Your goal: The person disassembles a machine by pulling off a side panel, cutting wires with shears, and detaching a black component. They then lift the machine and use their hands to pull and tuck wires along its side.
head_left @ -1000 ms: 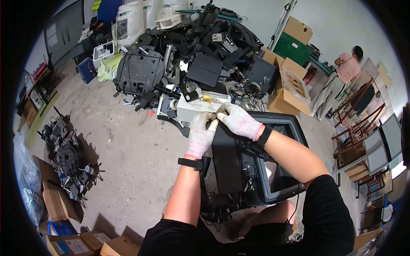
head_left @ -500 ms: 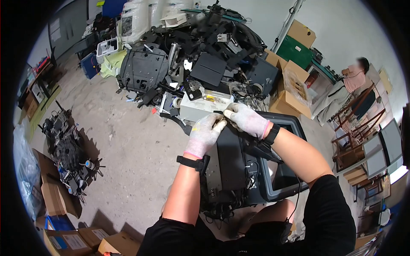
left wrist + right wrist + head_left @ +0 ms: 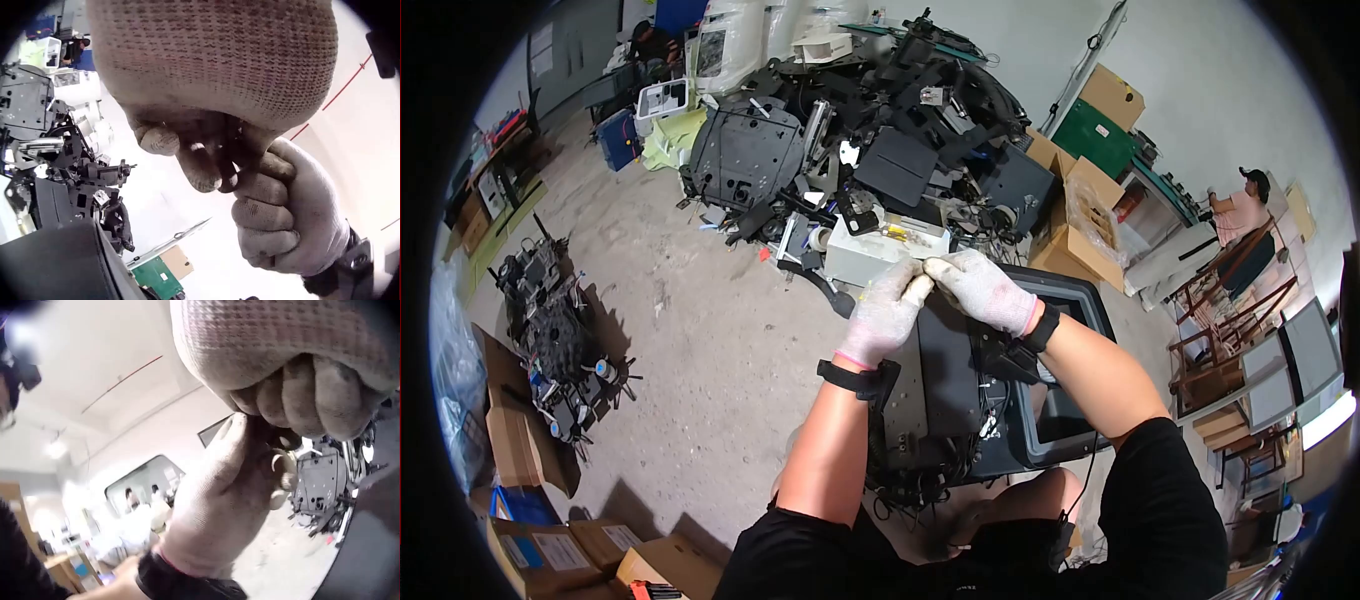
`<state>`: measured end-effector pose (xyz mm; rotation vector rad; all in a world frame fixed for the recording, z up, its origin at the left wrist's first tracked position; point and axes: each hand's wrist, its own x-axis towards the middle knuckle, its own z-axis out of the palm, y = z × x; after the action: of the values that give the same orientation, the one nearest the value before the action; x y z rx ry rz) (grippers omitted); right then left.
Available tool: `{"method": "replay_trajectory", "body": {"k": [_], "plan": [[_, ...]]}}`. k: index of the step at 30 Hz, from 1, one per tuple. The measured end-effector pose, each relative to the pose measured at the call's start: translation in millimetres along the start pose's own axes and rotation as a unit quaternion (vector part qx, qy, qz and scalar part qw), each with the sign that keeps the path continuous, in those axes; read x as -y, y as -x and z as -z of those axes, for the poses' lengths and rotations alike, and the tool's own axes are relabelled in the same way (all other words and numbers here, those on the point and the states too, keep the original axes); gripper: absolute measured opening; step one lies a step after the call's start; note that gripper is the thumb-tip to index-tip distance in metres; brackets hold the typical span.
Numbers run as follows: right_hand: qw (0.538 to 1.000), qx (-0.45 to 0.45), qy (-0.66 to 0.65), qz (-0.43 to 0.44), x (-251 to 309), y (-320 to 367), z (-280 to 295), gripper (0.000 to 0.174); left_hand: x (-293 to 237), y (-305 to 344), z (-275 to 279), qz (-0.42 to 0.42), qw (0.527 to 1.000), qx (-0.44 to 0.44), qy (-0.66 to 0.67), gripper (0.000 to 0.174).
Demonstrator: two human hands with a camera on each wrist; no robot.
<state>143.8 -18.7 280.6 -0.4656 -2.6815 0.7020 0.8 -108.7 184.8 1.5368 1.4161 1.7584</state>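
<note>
In the head view both gloved hands meet over a black machine assembly point(image 3: 950, 370), in front of a white box point(image 3: 865, 262). My left hand point(image 3: 885, 312) has its thumb and forefinger together at the fingertips of my right hand point(image 3: 985, 292). A small dark piece point(image 3: 229, 180) shows between the fingers in the left wrist view; its kind cannot be told. Both hands pinch it, with most of it hidden by the gloves. The right hand's other fingers point(image 3: 265, 215) are curled into the palm.
Behind the white box rises a heap of black machine parts point(image 3: 890, 165). A dark grey frame point(image 3: 1090, 300) lies right of the assembly. Cardboard boxes point(image 3: 1075, 240) stand at the right, more black parts point(image 3: 555, 330) on the left floor. One person point(image 3: 1240, 220) is at the far right.
The left thumb and forefinger, apart with a gap one second ago, have come together at the right fingertips. The head view has shifted slightly. The person at the far right is lower.
</note>
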Motion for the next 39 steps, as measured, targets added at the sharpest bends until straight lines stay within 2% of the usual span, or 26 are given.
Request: {"method": "replay_trajectory", "body": {"k": [2, 4, 5, 7, 9, 10, 11, 12, 13, 15, 16, 17, 18, 20, 21, 23, 25, 26, 27, 29, 30, 31, 33, 35, 37, 39], "plan": [[0.999, 0.030, -0.019, -0.037, 8, -3, 3, 0.041, -1, 2, 1, -0.026, 0.999, -0.019, -0.041, 0.027], [0.993, 0.079, 0.069, -0.060, 16, -7, 10, 0.040, -4, 4, 1, 0.091, 0.986, 0.054, 0.130, 0.029], [0.993, 0.078, 0.071, -0.059, 12, -9, 9, 0.040, -2, 4, 2, 0.090, 0.986, 0.054, 0.130, 0.029], [0.995, 0.074, 0.064, -0.002, 2, -14, 3, 0.036, -1, 5, 3, 0.084, 0.954, 0.048, 0.283, 0.032], [0.997, 0.053, -0.022, -0.054, 5, -10, -1, 0.032, -10, 5, 0, 0.075, 0.958, 0.025, 0.276, 0.034], [0.949, 0.067, -0.236, -0.199, 8, -12, -2, 0.031, -15, 3, 0, 0.062, 0.971, 0.012, 0.232, 0.033], [0.835, 0.077, -0.433, -0.331, 13, -15, -4, 0.033, -21, 3, 0, 0.051, 0.981, -0.002, 0.187, 0.032], [0.798, 0.055, -0.476, -0.366, 20, -11, -9, 0.039, -28, 6, -1, 0.049, 0.982, -0.028, 0.178, 0.031], [0.794, 0.063, -0.483, -0.365, 21, -11, -8, 0.040, -29, 8, -4, 0.046, 0.982, -0.034, 0.178, 0.031], [0.880, 0.066, -0.360, -0.302, 25, -13, -3, 0.042, -22, 11, -11, 0.058, 0.972, -0.070, 0.218, 0.031], [0.881, 0.065, -0.360, -0.299, 29, -13, -5, 0.042, -28, 7, -12, 0.030, 0.965, -0.079, 0.247, 0.032], [0.959, -0.013, -0.217, -0.183, 33, -11, -7, 0.041, -35, 7, -12, 0.027, 0.966, -0.078, 0.246, 0.032], [0.992, -0.092, -0.063, -0.060, 37, -10, -7, 0.040, -41, 8, -14, 0.069, 0.946, -0.068, 0.309, 0.032], [0.992, -0.110, -0.031, -0.051, 45, -3, -5, 0.038, -44, 10, -22, 0.117, 0.892, -0.056, 0.434, 0.033], [0.991, -0.124, 0.000, -0.041, 46, -2, -2, 0.036, -45, 7, -25, 0.114, 0.891, -0.059, 0.436, 0.033], [0.986, -0.148, 0.005, 0.071, 40, 6, -1, 0.026, -46, 8, -27, 0.152, 0.792, -0.026, 0.591, 0.032], [0.958, -0.180, 0.161, 0.157, 22, 8, 10, 0.025, -48, 8, -22, 0.158, 0.763, 0.004, 0.627, 0.028], [0.969, -0.205, 0.106, 0.085, 28, 15, 17, 0.028, -45, 2, -6, 0.255, 0.678, -0.098, 0.682, 0.027], [0.963, -0.265, -0.037, 0.020, 34, 22, 28, 0.035, -41, 0, 10, 0.343, 0.571, -0.199, 0.719, 0.026], [0.973, -0.190, 0.041, -0.122, 54, 21, 63, 0.041, 41, 4, 23, 0.162, 0.744, -0.113, 0.638, 0.025], [0.976, -0.128, 0.048, -0.170, 40, 9, 57, 0.045, 35, 6, 25, 0.164, 0.766, -0.097, 0.614, 0.025], [0.968, -0.018, 0.131, -0.215, 24, 3, 57, 0.046, 23, 10, 23, 0.170, 0.767, -0.089, 0.612, 0.025], [0.926, 0.074, 0.278, -0.244, -37, 5, 39, 0.054, 1, 13, 18, 0.225, 0.778, -0.073, 0.583, 0.026], [0.936, 0.088, 0.231, -0.251, -52, 7, 24, 0.063, 20, 15, 9, 0.238, 0.780, -0.086, 0.572, 0.027], [0.934, 0.090, 0.229, -0.259, -65, 4, 5, 0.056, 30, 18, 9, 0.263, 0.735, -0.105, 0.617, 0.025], [0.926, 0.108, 0.247, -0.264, -72, 4, -5, 0.050, 31, 19, 9, 0.289, 0.724, -0.117, 0.615, 0.025]]}}
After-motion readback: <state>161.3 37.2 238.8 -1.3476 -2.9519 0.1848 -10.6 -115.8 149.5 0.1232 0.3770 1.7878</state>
